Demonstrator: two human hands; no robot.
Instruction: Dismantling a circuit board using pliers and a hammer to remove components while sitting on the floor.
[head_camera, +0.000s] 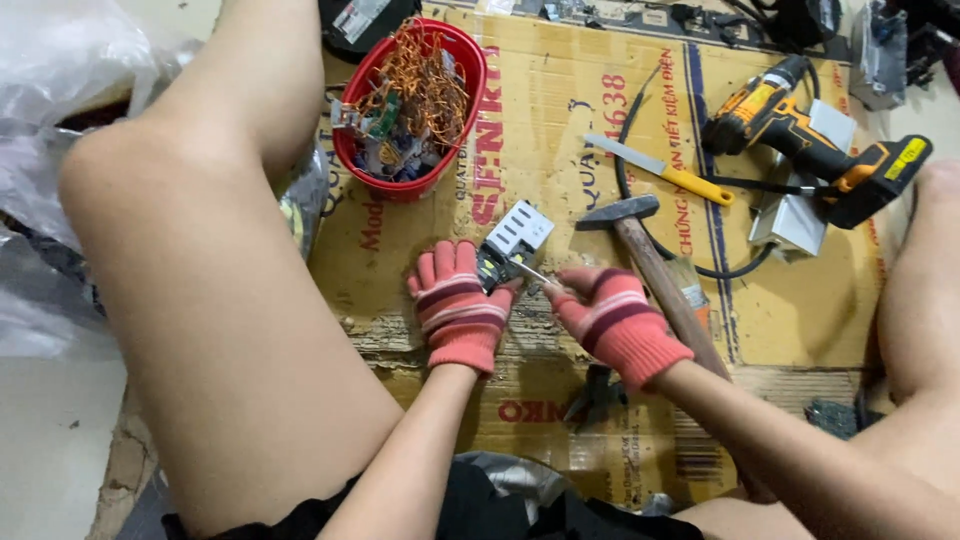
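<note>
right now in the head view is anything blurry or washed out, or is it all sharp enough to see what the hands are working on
Head view: even, soft light with faint shadows; the plastic sheet at top left is glary and washed out. The left hand and right hand are fairly sharp, but the small grey device and thin tool tip between them look slightly soft. Wide-angle stretch enlarges the knee.

Both hands are wearing knitted coral-pink gloves, the left hand (456, 303) and right hand (613, 322) each showing maroon and pale stripes; bare forearms, dark shorts.
</note>
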